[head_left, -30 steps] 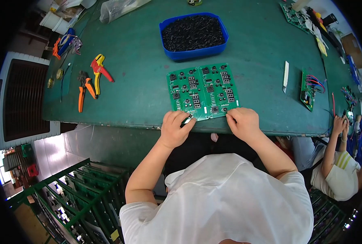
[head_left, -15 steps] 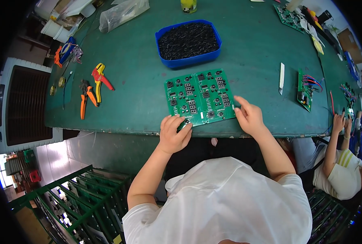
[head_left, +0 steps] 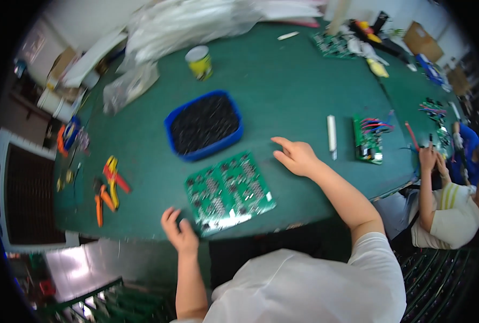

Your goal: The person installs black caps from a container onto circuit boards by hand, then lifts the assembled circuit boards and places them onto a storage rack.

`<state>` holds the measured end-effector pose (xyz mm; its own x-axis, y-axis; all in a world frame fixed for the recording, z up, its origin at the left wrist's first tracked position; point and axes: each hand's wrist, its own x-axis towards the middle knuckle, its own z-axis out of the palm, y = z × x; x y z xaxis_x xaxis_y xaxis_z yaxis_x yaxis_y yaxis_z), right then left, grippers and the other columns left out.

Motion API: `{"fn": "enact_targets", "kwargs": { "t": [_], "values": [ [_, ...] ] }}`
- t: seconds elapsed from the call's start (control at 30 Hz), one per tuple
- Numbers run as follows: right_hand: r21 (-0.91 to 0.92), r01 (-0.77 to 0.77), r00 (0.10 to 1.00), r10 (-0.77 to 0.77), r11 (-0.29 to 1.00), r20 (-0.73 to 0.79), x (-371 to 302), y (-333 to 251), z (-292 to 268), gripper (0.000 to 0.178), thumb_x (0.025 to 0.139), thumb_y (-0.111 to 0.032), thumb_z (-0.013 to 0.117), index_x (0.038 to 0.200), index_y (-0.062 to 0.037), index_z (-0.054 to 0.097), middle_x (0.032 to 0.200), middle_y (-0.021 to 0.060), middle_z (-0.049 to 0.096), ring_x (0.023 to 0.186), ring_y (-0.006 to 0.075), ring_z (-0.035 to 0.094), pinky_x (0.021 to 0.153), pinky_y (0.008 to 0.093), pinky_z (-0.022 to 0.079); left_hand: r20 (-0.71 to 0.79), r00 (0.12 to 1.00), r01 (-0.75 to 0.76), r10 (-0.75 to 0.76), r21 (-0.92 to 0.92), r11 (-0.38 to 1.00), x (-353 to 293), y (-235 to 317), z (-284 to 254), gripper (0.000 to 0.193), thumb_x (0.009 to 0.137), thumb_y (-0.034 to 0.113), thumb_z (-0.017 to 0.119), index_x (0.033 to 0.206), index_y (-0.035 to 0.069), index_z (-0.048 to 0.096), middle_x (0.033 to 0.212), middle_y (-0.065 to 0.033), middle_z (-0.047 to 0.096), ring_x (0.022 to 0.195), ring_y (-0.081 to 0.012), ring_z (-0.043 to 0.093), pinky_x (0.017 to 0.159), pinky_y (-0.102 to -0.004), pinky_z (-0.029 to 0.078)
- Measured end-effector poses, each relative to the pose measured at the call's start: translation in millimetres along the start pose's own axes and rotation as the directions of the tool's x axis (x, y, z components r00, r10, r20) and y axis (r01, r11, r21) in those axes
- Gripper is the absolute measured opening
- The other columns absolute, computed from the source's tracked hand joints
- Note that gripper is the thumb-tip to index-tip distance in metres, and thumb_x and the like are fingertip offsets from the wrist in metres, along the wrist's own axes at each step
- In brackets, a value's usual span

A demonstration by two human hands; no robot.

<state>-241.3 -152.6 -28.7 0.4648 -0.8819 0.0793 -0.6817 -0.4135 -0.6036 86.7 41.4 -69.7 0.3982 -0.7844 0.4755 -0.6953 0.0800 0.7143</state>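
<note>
A green circuit board panel (head_left: 229, 192) lies near the table's front edge, its dark parts and rows of small marks blurred; glare whitens its near edge. My left hand (head_left: 181, 232) is just left of the panel's near corner, apart from it, with fingers loosely bent and thumb apart. A dark patch shows between thumb and fingers; I cannot tell whether it is a part or shadow. To the panel's right, my right hand (head_left: 298, 157) hovers with index finger and thumb stretched apart and nothing between them. Beyond the panel stands a blue tray (head_left: 214, 148) of small black pieces (head_left: 206, 121).
Left lie orange-handled pliers (head_left: 104, 196) and a red-yellow wire stripper (head_left: 114, 179). A white-handled cutter (head_left: 332, 134) and a wired circuit board (head_left: 368, 141) lie right. Behind are a yellow-green can (head_left: 199, 64) and plastic bags (head_left: 183, 27). A co-worker (head_left: 449, 210) sits at right.
My left hand has come off the panel's near edge and moved left. My right hand has left its right edge, reaching farther over the table. The whole view has shifted and tilted.
</note>
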Motion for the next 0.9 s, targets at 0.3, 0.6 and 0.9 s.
{"fn": "enact_targets", "kwargs": {
  "t": [0.3, 0.6, 0.9],
  "values": [
    [-0.095, -0.553, 0.674, 0.377, 0.828, -0.635, 151, 178, -114, 0.024, 0.083, -0.031, 0.052, 0.093, -0.0121, 0.064, 0.086, 0.0139, 0.066, 0.085, 0.0322, 0.062, 0.072, 0.0437, 0.050, 0.029, 0.998, -0.052, 0.048, 0.159, 0.986, -2, -3, 9, 0.018, 0.083, 0.012, 0.051, 0.094, -0.002, 0.055, 0.107, -0.0197, 0.050, 0.098, -0.0329, 0.050, 0.087, -0.0407, 0.040],
    [-0.128, -0.744, 0.557, 0.502, 0.656, -0.662, 224, 285, -185, 0.029, 0.087, -0.030, 0.048, 0.101, -0.0064, 0.056, 0.099, 0.0172, 0.064, 0.092, 0.0332, 0.061, 0.079, 0.0447, 0.048, 0.007, 1.000, 0.007, -0.010, 0.331, 0.944, -1, -1, 12, 0.016, 0.087, 0.013, 0.047, 0.087, -0.003, 0.051, 0.093, -0.0168, 0.050, 0.088, -0.0302, 0.050, 0.080, -0.0379, 0.041],
    [-0.143, -0.796, 0.527, 0.558, 0.588, -0.641, 249, 372, -198, 0.046, 0.090, -0.039, 0.040, 0.108, 0.0022, 0.050, 0.108, 0.0252, 0.059, 0.102, 0.0377, 0.057, 0.087, 0.0468, 0.044, 0.061, 0.996, 0.038, -0.063, 0.347, 0.937, -4, 14, 10, 0.024, 0.088, 0.022, 0.048, 0.088, -0.001, 0.056, 0.089, -0.0179, 0.055, 0.084, -0.0326, 0.052, 0.078, -0.0415, 0.042]
  ]
}}
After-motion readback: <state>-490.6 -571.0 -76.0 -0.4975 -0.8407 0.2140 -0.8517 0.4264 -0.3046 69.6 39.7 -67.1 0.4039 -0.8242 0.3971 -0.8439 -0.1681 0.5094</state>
